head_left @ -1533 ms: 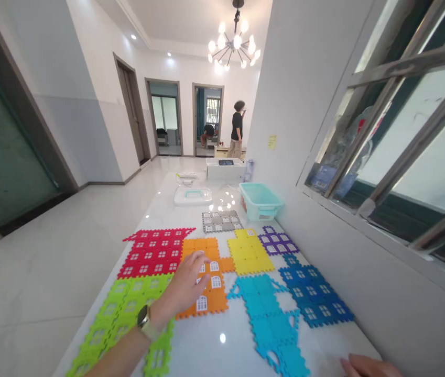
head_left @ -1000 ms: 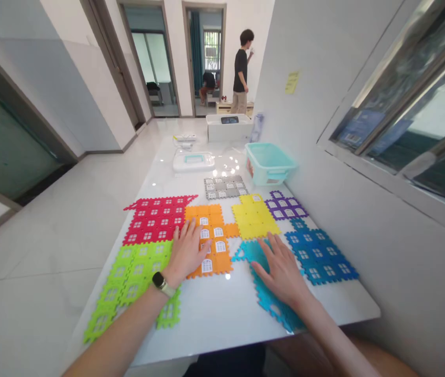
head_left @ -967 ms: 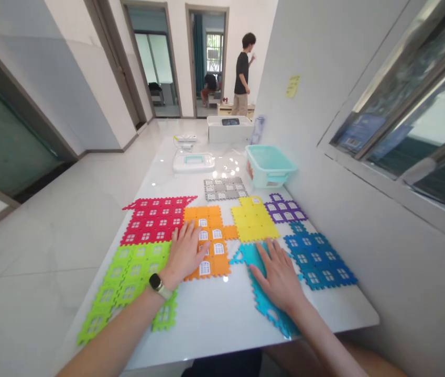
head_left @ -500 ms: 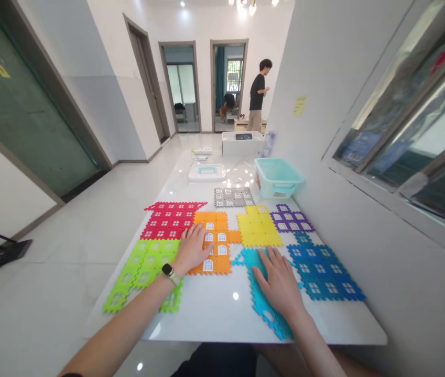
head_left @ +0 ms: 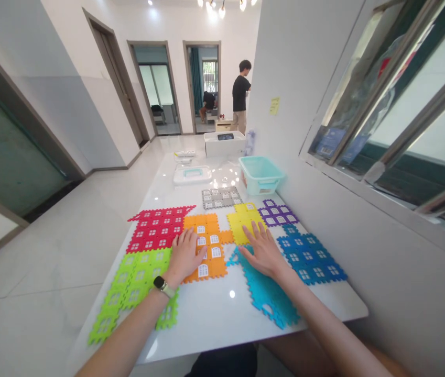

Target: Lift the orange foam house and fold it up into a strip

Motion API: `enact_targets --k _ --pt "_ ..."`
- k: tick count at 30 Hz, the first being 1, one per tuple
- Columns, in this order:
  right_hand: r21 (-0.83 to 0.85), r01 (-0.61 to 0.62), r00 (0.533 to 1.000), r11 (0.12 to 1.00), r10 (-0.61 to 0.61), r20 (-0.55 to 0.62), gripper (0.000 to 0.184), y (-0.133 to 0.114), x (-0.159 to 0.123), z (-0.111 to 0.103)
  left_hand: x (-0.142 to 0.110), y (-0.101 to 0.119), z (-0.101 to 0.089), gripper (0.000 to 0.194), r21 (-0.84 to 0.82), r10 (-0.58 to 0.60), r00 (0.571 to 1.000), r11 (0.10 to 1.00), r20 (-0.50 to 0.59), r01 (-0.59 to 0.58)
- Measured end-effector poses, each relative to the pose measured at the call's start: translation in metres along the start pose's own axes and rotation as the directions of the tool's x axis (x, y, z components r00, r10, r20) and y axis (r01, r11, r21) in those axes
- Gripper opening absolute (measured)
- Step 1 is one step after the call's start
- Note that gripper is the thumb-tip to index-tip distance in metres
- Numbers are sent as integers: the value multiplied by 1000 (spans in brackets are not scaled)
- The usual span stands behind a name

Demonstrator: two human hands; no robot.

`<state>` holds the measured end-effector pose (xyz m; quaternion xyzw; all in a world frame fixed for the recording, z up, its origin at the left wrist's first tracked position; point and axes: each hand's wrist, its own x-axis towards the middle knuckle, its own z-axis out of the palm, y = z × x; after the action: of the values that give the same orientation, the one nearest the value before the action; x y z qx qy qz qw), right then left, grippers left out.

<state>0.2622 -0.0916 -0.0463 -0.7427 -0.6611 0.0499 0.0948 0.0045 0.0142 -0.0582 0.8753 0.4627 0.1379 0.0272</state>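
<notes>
Left hand [head_left: 185,256] — fingers narrowly spread, lying flat, holding nothing — rests on the orange foam panel [head_left: 218,267]. Right hand [head_left: 259,256] — fingers wide, also empty — lies on the cyan foam panel [head_left: 269,298], just right of the orange foam panel, fingertips on the yellow foam panel [head_left: 241,222].

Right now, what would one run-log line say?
left hand: on orange foam panel | right hand: on turquoise foam panel | both flat, open

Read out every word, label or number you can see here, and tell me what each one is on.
No text is legible.
Yellow sticky note: too small to read.
Blue printed sheet behind the window: too blurred to read.
Dark label on the white box: too small to read.
</notes>
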Motion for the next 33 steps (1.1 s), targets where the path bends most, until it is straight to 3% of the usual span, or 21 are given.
enact_targets --k 7,11,15,18,20,24,33 --pt "-55 -37 995 998 42 86 77 -4 26 18 0 1 1 33 22 -11 1000 1000 5 11" --pt "-63 -51 994 997 56 92 76 -7 27 10 0 5 -3 34 42 -23 1000 999 21 22" --pt "-17 -8 999 1000 9 44 63 -13 40 -4 1 6 -4 32 34 -22 999 999 37 21" --pt "18 -11 1000 1000 12 -20 47 -16 49 -2 1 5 -1 32 22 -26 999 999 34 25" --pt "49 19 999 999 -17 -51 47 -16 52 4 1 4 2 32 12 -34 999 999 32 33" --pt "119 131 990 984 -136 37 56 -12 52 11 1 1 8 35 1 -54 998 999 39 54" --pt "251 213 967 944 -241 87 46 -15 76 -13 -2 -3 14 55 -8 -42 999 999 -15 41"
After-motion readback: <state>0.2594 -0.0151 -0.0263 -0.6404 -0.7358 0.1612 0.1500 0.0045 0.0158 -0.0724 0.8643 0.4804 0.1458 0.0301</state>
